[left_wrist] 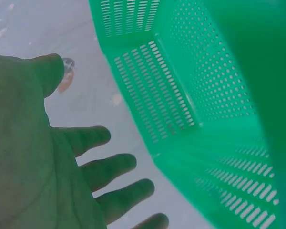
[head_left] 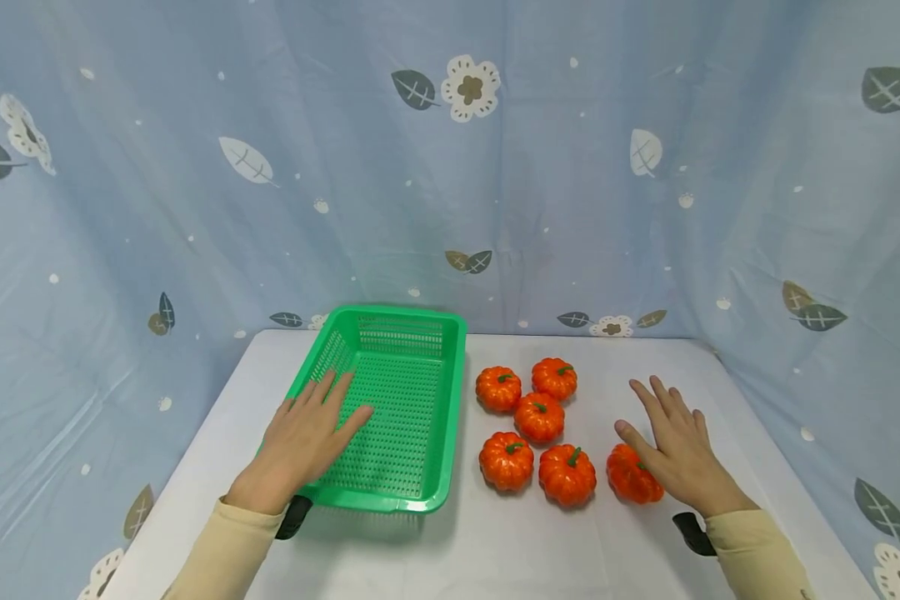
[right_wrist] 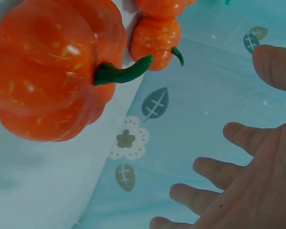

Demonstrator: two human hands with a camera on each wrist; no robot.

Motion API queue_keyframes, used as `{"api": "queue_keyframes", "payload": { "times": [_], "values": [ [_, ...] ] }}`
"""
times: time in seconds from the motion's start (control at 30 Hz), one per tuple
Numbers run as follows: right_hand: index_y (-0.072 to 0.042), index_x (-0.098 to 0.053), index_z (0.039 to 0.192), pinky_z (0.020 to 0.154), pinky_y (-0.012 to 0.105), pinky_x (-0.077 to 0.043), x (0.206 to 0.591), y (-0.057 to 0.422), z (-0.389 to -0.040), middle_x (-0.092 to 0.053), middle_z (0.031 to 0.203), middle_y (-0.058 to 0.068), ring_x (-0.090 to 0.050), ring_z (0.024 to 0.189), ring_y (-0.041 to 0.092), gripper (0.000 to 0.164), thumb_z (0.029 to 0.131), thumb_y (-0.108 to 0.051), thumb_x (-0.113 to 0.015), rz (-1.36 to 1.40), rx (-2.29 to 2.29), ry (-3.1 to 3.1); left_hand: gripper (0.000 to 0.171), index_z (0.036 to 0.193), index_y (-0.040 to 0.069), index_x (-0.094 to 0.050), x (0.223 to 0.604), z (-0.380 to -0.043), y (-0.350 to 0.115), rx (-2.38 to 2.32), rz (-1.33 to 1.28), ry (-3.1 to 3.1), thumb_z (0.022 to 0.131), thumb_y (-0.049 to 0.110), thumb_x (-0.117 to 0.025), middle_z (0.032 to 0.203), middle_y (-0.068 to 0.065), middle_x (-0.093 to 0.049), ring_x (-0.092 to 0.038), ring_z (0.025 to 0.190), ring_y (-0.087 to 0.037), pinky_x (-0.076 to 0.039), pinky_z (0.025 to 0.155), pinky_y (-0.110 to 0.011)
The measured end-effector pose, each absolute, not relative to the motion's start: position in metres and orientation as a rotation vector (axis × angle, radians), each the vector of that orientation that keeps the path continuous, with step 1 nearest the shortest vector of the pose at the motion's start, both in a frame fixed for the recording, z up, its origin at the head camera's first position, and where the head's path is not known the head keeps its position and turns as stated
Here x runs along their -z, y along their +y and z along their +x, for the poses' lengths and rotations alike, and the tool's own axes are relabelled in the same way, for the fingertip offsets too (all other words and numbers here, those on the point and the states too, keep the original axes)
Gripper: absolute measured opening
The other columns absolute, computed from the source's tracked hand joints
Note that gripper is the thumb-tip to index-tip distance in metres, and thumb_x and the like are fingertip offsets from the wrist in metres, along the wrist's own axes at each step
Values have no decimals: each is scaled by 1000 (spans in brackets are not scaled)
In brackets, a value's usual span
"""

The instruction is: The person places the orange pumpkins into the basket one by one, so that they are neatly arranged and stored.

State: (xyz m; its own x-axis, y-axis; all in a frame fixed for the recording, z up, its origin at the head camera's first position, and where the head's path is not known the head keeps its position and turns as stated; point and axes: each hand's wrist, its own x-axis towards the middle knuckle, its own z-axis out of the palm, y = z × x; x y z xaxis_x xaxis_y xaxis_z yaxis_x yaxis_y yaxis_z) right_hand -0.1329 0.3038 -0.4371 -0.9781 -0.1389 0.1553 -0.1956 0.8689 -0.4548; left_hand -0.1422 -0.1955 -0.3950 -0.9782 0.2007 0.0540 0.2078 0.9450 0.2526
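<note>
My left hand (head_left: 300, 442) is held with straight, spread fingers over the left side of a green plastic basket (head_left: 451, 417), holding nothing. In the left wrist view the palm (left_wrist: 24, 143) faces the basket's perforated wall (left_wrist: 155, 90). At the right, my right hand (head_left: 678, 450) also has its fingers spread and holds nothing. It partly covers a small orange pumpkin (head_left: 630, 473) with a green stem. The right wrist view shows that pumpkin (right_wrist: 47, 71) close up, apart from the fingers. Several more such pumpkins (head_left: 567, 477) lie between the basket and the right hand.
A white table (head_left: 495, 550) carries the basket and pumpkins. Behind it and at both sides hangs a blue curtain (head_left: 390, 192) with leaf and flower prints. Black straps (head_left: 694, 533) sit at both wrists, below beige sleeves.
</note>
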Motion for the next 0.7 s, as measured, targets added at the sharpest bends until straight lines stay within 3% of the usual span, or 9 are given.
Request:
{"api": "queue_keyframes", "payload": {
  "times": [0.17, 0.37, 0.57, 0.7],
  "values": [
    [-8, -20, 161, 109, 79, -6, 437, 309, -128, -14, 161, 34, -12, 142, 64, 80, 102, -48, -57, 242, -791, -2963, 77, 157, 4, -36, 394, -125, -205, 461, -335, -2997, 105, 61, -35, 157, -26, -35, -34, 142, -49, -31, 109, -69],
    [-4, -21, 160, 103, 80, -23, 447, 320, -121, -22, 158, 36, -23, 139, 61, 86, 98, -45, -65, 265, -883, -2975, 79, 156, 1, -35, 397, -100, -228, 530, -231, -2940, 104, 59, -43, 156, -29, -34, -34, 140, -51, -32, 106, -71],
    [0, -18, 160, 102, 79, -26, 457, 329, -116, -21, 158, 36, -25, 139, 59, 96, 94, -49, -70, 240, -922, -3048, 82, 157, 0, -31, 405, -77, -251, 555, -105, -2942, 102, 58, -49, 156, -31, -32, -36, 136, -55, -34, 100, -73],
    [0, -19, 159, 101, 79, -29, 468, 330, -114, -24, 158, 35, -28, 138, 57, 102, 90, -53, -73, 209, -941, -3100, 90, 160, 0, -23, 412, -68, -260, 580, -11, -3020, 100, 63, -48, 157, -32, -29, -45, 125, -60, -37, 92, -75]
  ]
}}
